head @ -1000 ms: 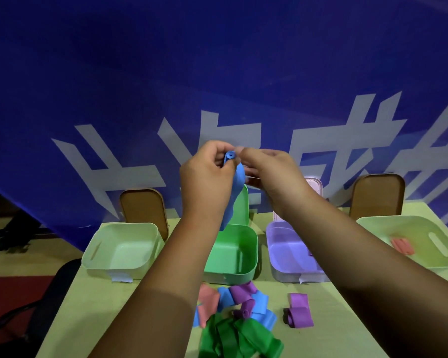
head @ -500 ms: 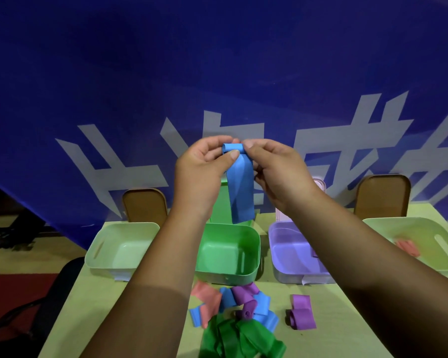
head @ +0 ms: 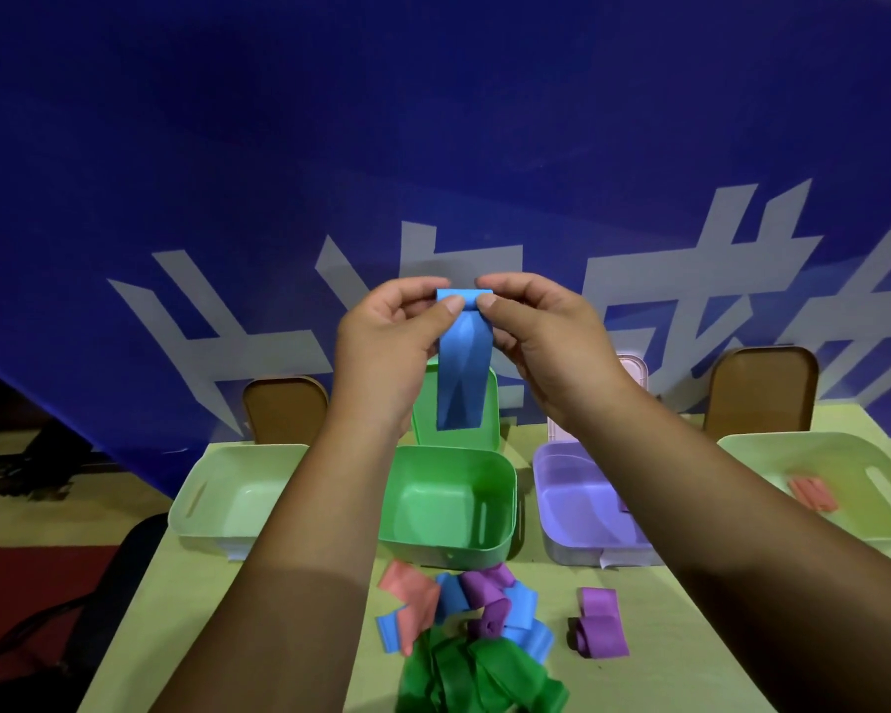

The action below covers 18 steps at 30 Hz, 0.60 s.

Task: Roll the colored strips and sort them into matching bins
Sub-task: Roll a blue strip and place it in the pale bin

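A blue strip (head: 461,373) hangs flat in the air above the green bin (head: 448,550). My left hand (head: 387,352) and my right hand (head: 541,342) each pinch its top edge between thumb and fingers. On the table near me lies a pile of loose strips (head: 477,620) in red, blue, purple and green. A purple strip (head: 600,627), partly rolled, lies apart to the right. Left of the green bin stands a pale green bin (head: 201,512). To its right are a purple bin (head: 569,465) and another pale green bin (head: 844,450) that holds a red strip (head: 813,494).
Brown lids (head: 284,409) (head: 759,388) and a pink lid (head: 633,367) lean upright behind the bins against a blue banner (head: 433,146). The table's left edge (head: 129,609) borders a dark chair and red floor.
The blue strip has turned from edge-on with a small roll at its top to hanging flat and facing me. Both hands shifted slightly apart along its top edge.
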Motion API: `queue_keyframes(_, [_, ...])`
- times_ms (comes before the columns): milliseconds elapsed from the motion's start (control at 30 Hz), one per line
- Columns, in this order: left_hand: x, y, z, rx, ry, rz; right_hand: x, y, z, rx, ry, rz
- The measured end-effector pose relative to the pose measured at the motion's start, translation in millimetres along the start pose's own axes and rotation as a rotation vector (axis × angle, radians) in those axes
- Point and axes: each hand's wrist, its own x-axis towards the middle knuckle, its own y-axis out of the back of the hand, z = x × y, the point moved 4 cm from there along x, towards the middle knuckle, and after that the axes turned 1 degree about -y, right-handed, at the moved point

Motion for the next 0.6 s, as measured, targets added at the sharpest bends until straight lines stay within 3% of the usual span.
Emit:
queue_keyframes(367, [0.7,-1.6,6.6,0.072,-0.143,-0.035,1.2,-1.4,-7.5,-0.169,0.032,-0.015])
queue_keyframes(600, [1.1,-1.3,-0.9,0.030,-0.049,-0.019,1.8,-0.7,-7.1,-0.187,0.064,-0.027])
